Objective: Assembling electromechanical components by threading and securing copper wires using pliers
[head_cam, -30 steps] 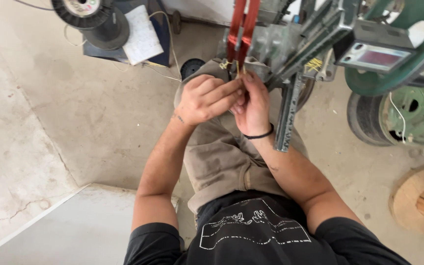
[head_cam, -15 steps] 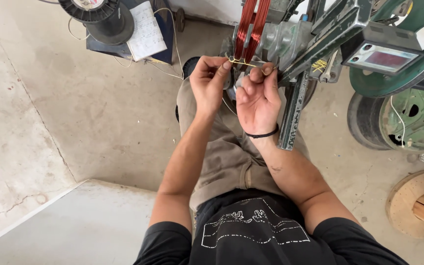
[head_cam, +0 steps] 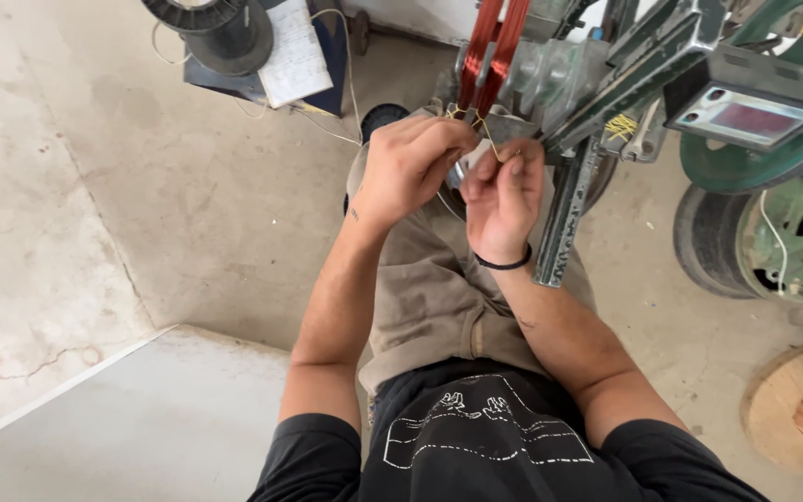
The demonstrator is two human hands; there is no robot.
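Observation:
A red copper wire coil [head_cam: 489, 48] hangs on a metal winding machine [head_cam: 606, 65] in front of me. A thin yellow tie string [head_cam: 487, 135] runs from the coil's lower end. My left hand [head_cam: 411, 165] pinches one end of this string just below the coil. Close beside it, my right hand [head_cam: 502, 197], with a black band on its wrist, pinches the other end. The two hands almost touch over my beige-trousered lap.
A green wheel [head_cam: 773, 139] with a small display box [head_cam: 745, 112] sits at the right. A black spool [head_cam: 211, 28] and a paper pad [head_cam: 295, 60] rest on a dark stand at the back left. A wooden reel [head_cam: 801, 404] lies at the lower right. Concrete floor [head_cam: 104, 214] spreads to the left.
My hands have risen from my lap to the coil's lower end and drawn close together on the yellow string. The view has shifted slightly.

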